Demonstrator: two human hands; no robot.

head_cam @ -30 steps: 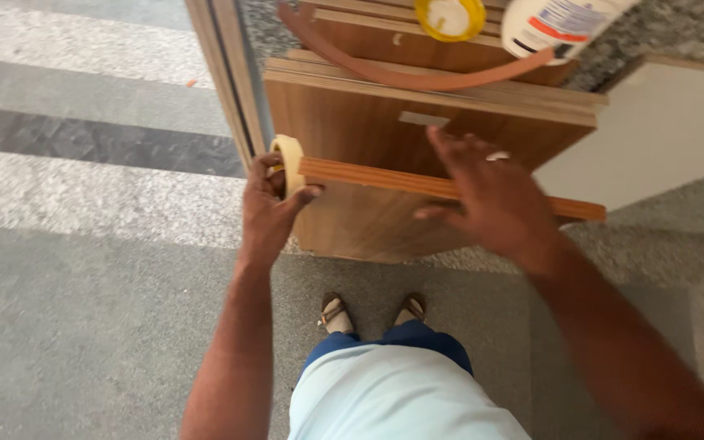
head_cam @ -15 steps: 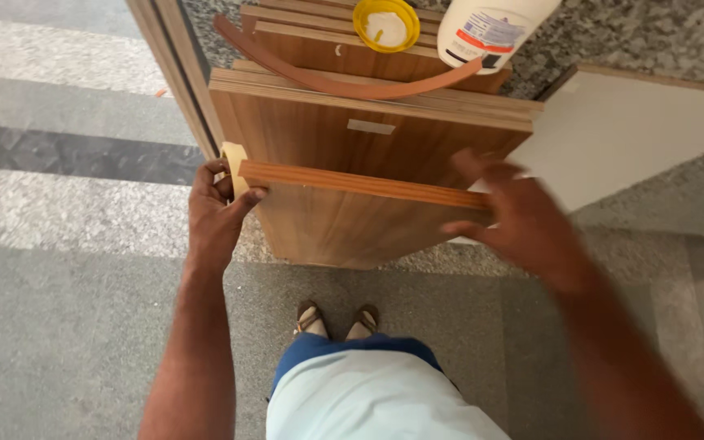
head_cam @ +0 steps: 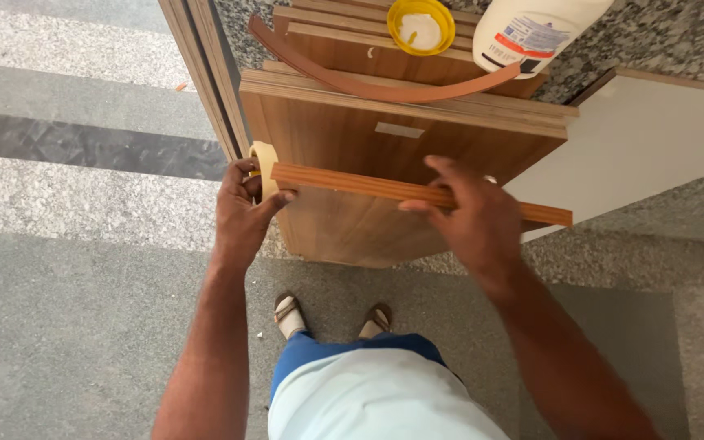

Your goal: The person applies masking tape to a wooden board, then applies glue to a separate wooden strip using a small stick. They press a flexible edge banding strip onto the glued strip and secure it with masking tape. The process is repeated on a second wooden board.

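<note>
A narrow wooden strip (head_cam: 368,186) lies across the front of a brown wooden board (head_cam: 352,143) that stands against a stack of boards. My left hand (head_cam: 242,213) grips the strip's left end together with a cream roll of tape (head_cam: 263,163). My right hand (head_cam: 470,220) rests on the strip near its middle, fingers spread and pressing it against the board. The strip's right end (head_cam: 552,215) sticks out past the board's edge.
On top of the stack lie a curved brown edge band (head_cam: 368,85), a yellow lid (head_cam: 421,24) and a white glue bottle (head_cam: 531,33). A white panel (head_cam: 653,138) leans at the right. A door frame (head_cam: 205,73) stands left. My sandalled feet (head_cam: 332,314) are below.
My right hand has slid left along the strip towards its middle. My left hand stays at the strip's left end with the tape roll.
</note>
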